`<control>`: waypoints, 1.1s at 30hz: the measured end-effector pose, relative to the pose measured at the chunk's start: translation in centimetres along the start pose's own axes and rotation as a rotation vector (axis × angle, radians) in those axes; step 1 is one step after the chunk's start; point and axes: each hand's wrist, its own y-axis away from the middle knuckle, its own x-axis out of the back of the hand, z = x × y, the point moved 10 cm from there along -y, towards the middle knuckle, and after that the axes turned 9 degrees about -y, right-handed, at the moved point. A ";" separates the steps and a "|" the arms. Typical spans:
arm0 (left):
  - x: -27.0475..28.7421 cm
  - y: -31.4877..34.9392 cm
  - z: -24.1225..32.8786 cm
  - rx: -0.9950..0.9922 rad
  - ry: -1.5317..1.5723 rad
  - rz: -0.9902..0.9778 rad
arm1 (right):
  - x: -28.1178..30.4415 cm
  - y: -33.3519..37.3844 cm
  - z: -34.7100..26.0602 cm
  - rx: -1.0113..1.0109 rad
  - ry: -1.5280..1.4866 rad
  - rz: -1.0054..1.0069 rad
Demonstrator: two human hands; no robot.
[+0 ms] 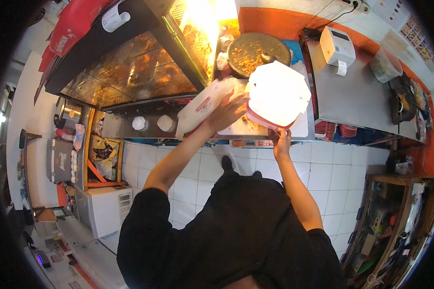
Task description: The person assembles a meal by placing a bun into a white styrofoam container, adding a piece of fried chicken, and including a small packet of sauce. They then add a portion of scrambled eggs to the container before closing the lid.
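White papers (278,90), upper centre: our right hand (281,137) pinches their edge; our left hand's (229,113) hold is unclear. Likely steadying; next needs level support.

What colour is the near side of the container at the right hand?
The container is pinkish red there, seen in the head view.

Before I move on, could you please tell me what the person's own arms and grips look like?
The left sleeve and right sleeve are short, black and plain. The left forearm and right forearm are bare. The left grip and right grip are ungloved; no watch or bracelet shows.
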 end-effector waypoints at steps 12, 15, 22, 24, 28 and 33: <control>7.7 16.2 -6.8 1.016 0.571 -0.325 | 1.4 -0.9 0.6 -0.100 0.232 0.052; 13.3 16.7 -7.7 1.072 0.562 -0.339 | 1.3 -0.5 0.6 -0.200 0.282 -0.003; 28.9 12.5 -6.2 0.792 0.361 -0.004 | 3.1 5.2 -0.9 -0.359 0.552 -0.052; 32.2 11.7 -4.9 0.679 0.458 0.088 | -3.1 10.1 -1.0 -0.597 0.373 -0.289; 34.4 9.3 -4.3 0.478 0.475 0.186 | -14.5 15.0 -3.8 -0.634 -0.045 -0.733; 33.9 13.8 -8.3 0.688 0.476 0.537 | -20.5 18.2 -10.9 0.052 0.710 -1.138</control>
